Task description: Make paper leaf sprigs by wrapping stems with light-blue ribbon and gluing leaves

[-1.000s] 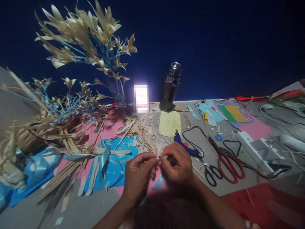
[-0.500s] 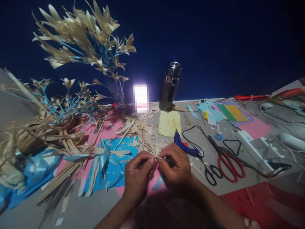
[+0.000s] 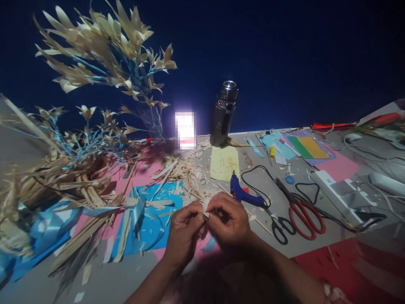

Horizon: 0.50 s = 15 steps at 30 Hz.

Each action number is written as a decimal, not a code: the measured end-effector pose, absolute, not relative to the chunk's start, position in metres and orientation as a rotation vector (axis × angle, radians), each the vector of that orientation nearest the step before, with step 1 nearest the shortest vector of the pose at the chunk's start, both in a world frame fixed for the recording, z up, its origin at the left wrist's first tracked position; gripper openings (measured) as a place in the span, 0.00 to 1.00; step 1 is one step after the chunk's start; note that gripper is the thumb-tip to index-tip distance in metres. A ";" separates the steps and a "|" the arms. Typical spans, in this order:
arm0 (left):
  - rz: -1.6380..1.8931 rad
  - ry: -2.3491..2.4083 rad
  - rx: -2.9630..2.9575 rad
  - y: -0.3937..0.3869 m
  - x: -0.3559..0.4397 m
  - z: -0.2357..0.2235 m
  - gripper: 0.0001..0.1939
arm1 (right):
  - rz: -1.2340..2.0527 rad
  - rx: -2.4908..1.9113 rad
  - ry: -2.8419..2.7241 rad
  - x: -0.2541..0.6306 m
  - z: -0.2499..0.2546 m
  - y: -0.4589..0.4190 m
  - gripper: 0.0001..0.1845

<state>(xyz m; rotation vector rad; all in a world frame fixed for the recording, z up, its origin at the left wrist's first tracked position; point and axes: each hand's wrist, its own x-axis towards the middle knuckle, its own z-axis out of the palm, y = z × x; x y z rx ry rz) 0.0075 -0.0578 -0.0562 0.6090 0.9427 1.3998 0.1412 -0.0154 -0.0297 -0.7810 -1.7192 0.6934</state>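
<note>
A small pale piece of dried husk [image 3: 206, 206] is pinched between the fingertips of my left hand [image 3: 184, 230] and my right hand [image 3: 230, 221]. Both hands are closed and meet in front of me; the fingers hide the lower part of the piece. Just beyond my right hand lies a blue glue gun [image 3: 248, 196], its nozzle pointing away. Husk scraps [image 3: 186, 173] are heaped past my fingertips. Left of my left hand, a light blue ribbon [image 3: 138, 223] curls over a blue sheet [image 3: 171, 192].
Red-handled scissors [image 3: 306, 220] and black-handled scissors [image 3: 281, 231] lie at right, near a white power strip [image 3: 338, 198]. A dark flask [image 3: 224, 116] stands at the back by a yellow sheet [image 3: 224, 164]. Husk flowers [image 3: 126, 46] on blue stems rise at back left.
The husk piece now stands more upright and shows wider between my fingers. My right fingers have shifted slightly left and curled in around it. The view has moved slightly.
</note>
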 end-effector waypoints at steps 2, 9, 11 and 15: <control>1.393 0.947 0.649 -0.057 0.006 -0.055 0.08 | 0.758 -0.793 -1.721 0.142 -0.028 -0.015 0.07; 1.272 0.934 0.697 -0.058 -0.002 -0.054 0.10 | 0.813 -0.791 -1.673 0.144 -0.029 -0.017 0.05; 1.254 0.906 0.669 -0.058 -0.003 -0.055 0.11 | 0.797 -0.776 -1.643 0.143 -0.031 -0.017 0.06; 1.267 0.867 0.617 -0.057 0.000 -0.056 0.12 | 0.794 -0.769 -1.632 0.143 -0.033 -0.019 0.07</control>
